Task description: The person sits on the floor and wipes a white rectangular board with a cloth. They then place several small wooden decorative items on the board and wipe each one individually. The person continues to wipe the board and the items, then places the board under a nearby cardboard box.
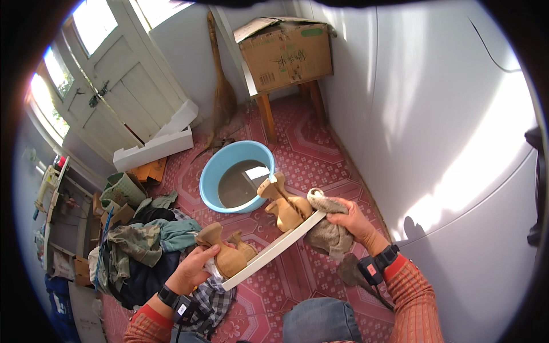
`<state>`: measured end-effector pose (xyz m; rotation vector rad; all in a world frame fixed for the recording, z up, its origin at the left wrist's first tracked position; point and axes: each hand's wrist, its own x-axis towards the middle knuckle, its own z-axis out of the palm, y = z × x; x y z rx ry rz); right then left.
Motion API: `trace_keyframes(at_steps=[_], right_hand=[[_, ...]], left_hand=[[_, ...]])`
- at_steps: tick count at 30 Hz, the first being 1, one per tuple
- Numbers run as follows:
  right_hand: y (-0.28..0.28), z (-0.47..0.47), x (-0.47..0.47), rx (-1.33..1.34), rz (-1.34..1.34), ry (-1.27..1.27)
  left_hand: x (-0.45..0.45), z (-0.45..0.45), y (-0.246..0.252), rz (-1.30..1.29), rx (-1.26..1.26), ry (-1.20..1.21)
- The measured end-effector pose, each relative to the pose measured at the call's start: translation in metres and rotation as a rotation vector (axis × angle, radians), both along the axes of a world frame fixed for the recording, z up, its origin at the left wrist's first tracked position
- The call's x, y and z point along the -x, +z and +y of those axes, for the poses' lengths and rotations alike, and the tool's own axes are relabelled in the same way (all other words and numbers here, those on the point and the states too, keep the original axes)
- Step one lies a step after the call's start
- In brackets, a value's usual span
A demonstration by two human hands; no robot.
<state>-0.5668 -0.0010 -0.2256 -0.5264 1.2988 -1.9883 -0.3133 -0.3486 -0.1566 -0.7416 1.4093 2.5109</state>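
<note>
My left hand (193,266) grips the left end of a white wooden board (274,253), with its thumb against a carved wooden vase-shaped gourd (227,257). A smaller wooden piece (243,244) sits beside that gourd. Larger wooden gourd shapes (289,206) stand towards the board's right end, one with a dark twisted cord or stripe along it. In my right hand (354,221) a grey-brown rag (328,231) is bunched near that end; whether these fingers also touch the board is hidden. Just beyond the board stands a light blue plastic basin (206,184) holding murky water.
A heap of clothes (141,248) lies on the red patterned floor at left. White foam packaging (154,148) rests by the door. Behind the basin, a cardboard box (287,55) sits on a stool (266,115), and a dried-stalk broom (223,90) leans on the wall. A wall (386,150) bounds the right.
</note>
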Motion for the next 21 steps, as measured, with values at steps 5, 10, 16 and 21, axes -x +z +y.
trace_keyframes(at_steps=[5, 10, 16, 21], right_hand=[[0.001, -0.017, -0.023, -0.096, 0.199, -0.017], [0.005, -0.034, -0.035, -0.075, 0.361, 0.02], [0.011, -0.062, -0.046, -0.005, 0.604, 0.108], [0.039, -0.099, -0.057, 0.174, 0.742, 0.255]], left_hand=[[-0.013, -0.008, -0.012, -0.181, 0.28, 0.049], [-0.021, -0.012, -0.011, -0.343, 0.682, 0.051], [-0.045, -0.036, -0.004, -0.559, 0.635, 0.062], [-0.073, -0.045, 0.026, -0.635, 0.813, -0.02]])
